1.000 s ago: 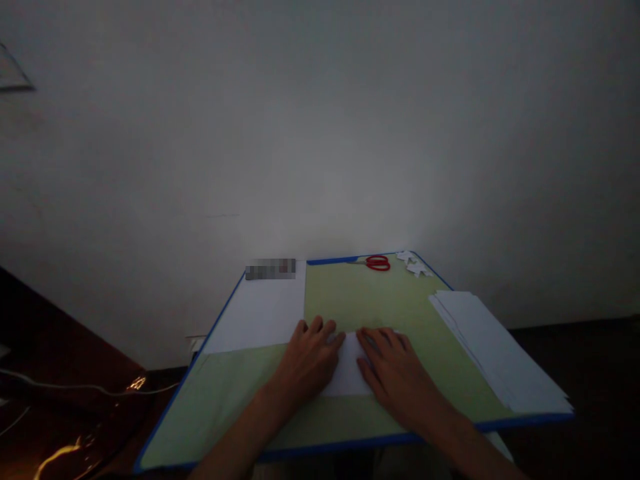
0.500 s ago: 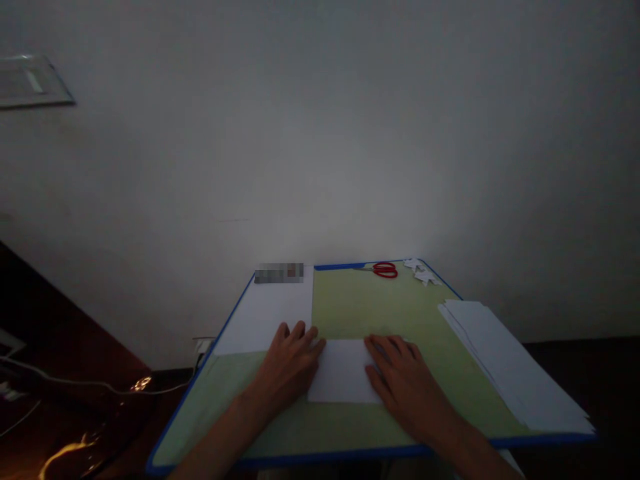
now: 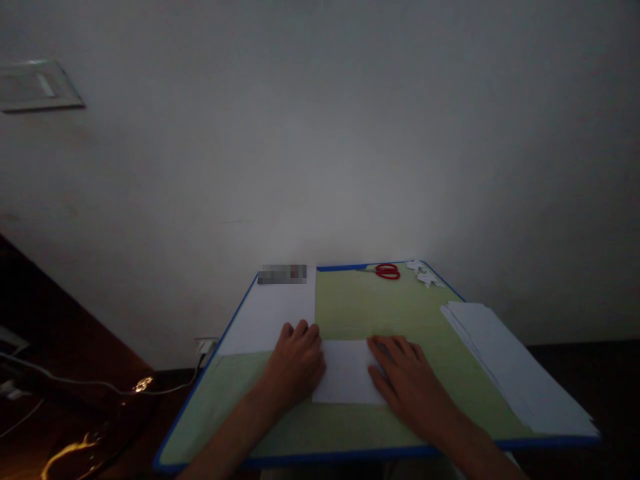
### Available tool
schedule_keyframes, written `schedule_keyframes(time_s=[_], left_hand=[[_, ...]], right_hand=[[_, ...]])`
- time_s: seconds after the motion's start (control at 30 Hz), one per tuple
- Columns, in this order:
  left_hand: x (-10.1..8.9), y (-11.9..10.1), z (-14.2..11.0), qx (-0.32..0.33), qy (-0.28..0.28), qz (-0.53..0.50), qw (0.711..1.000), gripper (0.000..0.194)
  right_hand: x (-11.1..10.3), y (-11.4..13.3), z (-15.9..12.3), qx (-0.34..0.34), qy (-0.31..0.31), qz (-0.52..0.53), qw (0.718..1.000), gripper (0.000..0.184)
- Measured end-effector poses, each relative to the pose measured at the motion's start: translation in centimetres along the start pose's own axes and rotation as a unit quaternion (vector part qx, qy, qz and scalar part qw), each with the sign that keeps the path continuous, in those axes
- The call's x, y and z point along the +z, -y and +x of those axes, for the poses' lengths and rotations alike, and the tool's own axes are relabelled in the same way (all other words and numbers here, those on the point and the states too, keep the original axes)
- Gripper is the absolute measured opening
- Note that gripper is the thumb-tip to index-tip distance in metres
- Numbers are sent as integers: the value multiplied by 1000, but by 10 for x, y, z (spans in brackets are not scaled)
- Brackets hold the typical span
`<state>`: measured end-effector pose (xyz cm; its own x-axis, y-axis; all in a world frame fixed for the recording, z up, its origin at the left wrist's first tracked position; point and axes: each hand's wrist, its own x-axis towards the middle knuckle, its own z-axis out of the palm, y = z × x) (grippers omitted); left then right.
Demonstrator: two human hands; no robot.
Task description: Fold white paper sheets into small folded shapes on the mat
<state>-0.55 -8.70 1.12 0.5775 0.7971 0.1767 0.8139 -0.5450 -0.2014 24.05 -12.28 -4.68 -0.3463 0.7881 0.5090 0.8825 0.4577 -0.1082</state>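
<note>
A small white sheet of paper [image 3: 347, 372] lies flat on the green table top [image 3: 380, 310]. My left hand [image 3: 295, 363] rests on the sheet's left edge, its fingers bent at the knuckles and close together. My right hand [image 3: 405, 381] lies flat on the sheet's right edge with the fingers stretched out. Nothing is lifted off the table.
A larger white sheet [image 3: 273, 312] lies at the back left of the blue-rimmed table. Red scissors [image 3: 387, 271] and white paper scraps [image 3: 425, 273] sit at the back edge. A stack of white sheets [image 3: 505, 363] covers the right side. Cables [image 3: 100, 385] run over the dark surface at left.
My hands have moved apart across the small sheet, the left one sliding to its left edge, so more of the paper shows between them. The camera view has shifted slightly.
</note>
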Motion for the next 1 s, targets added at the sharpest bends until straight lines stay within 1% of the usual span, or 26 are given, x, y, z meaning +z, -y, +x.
schedule_keyframes(time_s=[0.1,0.2,0.27,0.33,0.4,0.47,0.53,0.6,0.63,0.7,0.77,0.8,0.9,0.93,1.0], left_hand=[[1,-8,18,-5,-11,-65,998,19],[1,-13,37,24,16,-113,993,23],[2,-15,47,30,30,-137,990,23],[3,-13,54,26,44,-168,984,21],[5,-9,61,24,63,-208,976,21],[9,-2,69,34,78,-255,963,24],[13,4,77,51,83,-301,949,23],[17,10,86,53,80,-333,938,13],[18,12,89,50,75,-345,934,8],[18,17,96,45,71,-367,927,4],[16,22,100,41,68,-380,922,4],[16,25,101,37,65,-380,922,4],[15,32,103,27,38,-370,928,7],[16,33,103,26,26,-366,930,7],[19,33,102,26,2,-349,937,9]], right_hand=[[-2,-1,3,-5,8,8,1000,36],[-2,-7,5,-3,11,21,1000,36],[-3,-12,8,7,18,30,999,40],[-4,-19,15,13,40,40,998,47],[-7,-26,26,11,74,55,996,50],[-10,-32,41,1,106,82,991,44],[-11,-38,59,-18,123,114,986,31],[-9,-44,77,-42,135,151,978,14],[-8,-46,85,-51,140,170,974,10],[-4,-51,100,-58,140,204,967,9],[1,-54,112,-56,136,231,962,14],[4,-55,117,-52,144,250,956,15],[10,-57,126,-39,174,306,935,9],[11,-56,127,-38,171,311,934,10],[13,-55,125,-45,143,285,947,9]])
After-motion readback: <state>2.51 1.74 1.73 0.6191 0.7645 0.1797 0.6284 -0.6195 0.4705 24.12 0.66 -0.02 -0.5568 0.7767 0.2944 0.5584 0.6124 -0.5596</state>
